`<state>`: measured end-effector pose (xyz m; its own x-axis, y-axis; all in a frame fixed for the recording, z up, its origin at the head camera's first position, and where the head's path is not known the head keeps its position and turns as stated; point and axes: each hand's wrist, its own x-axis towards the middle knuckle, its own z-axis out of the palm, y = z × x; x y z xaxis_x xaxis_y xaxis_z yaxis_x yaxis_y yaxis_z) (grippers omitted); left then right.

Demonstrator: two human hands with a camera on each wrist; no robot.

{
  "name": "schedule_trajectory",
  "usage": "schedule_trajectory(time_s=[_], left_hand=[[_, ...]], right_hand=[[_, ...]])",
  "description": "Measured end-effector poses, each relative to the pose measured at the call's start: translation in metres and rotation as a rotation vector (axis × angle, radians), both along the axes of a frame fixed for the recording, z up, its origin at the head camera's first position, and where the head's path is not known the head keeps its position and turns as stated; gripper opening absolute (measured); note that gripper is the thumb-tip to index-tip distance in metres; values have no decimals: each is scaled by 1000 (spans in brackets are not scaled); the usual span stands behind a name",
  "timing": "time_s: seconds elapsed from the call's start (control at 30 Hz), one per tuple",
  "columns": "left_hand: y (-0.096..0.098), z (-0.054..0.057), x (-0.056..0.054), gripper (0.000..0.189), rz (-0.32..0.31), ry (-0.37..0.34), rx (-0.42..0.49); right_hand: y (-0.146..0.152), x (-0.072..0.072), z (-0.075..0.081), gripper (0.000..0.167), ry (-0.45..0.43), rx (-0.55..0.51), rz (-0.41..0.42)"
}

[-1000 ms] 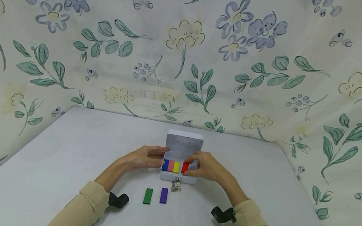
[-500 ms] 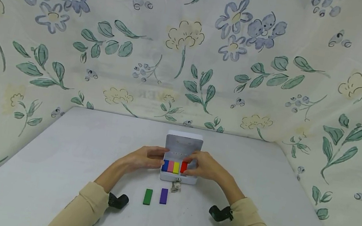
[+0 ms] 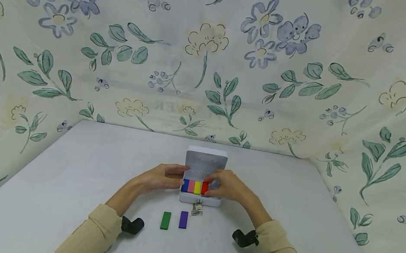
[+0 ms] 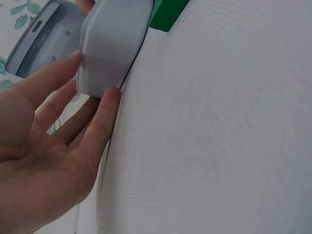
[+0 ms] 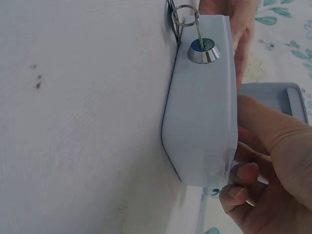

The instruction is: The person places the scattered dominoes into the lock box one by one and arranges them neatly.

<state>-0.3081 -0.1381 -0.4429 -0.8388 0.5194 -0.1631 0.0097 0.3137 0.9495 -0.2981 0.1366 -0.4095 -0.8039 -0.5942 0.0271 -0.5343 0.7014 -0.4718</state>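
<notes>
A small pale metal cash box (image 3: 189, 198) stands on the table with its lid (image 3: 199, 161) raised. Inside, a blue block (image 3: 185, 185), a pink block (image 3: 192, 186) and a yellow block (image 3: 198, 187) form a row. My right hand (image 3: 231, 186) pinches a red block (image 3: 204, 188) at the yellow one's right side; in the right wrist view the box wall hides most of it. My left hand (image 3: 158, 176) rests against the box's left end, fingers extended along the wall and thumb at the rim, as the left wrist view shows.
A green block (image 3: 165, 220) and a purple block (image 3: 183, 220) lie on the white table (image 3: 122, 245) in front of the box. Keys on a ring (image 5: 185, 15) hang from the lock (image 5: 204, 50) on its front. Floral cloth (image 3: 202, 78) rises behind the table.
My right hand has moved the red block left inside the box, closing the gap to the yellow block. The left hand has stayed in place.
</notes>
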Motion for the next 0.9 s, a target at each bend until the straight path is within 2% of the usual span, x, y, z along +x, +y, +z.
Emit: schedule_trajectory(time_s=[0.33, 0.9], left_hand=[[1, 1, 0, 61, -3, 6, -3], [1, 0, 1, 61, -8, 16, -17]], right_hand=[[-1, -2, -3, 36, 36, 15, -1], [-6, -3, -6, 37, 5, 12, -51]])
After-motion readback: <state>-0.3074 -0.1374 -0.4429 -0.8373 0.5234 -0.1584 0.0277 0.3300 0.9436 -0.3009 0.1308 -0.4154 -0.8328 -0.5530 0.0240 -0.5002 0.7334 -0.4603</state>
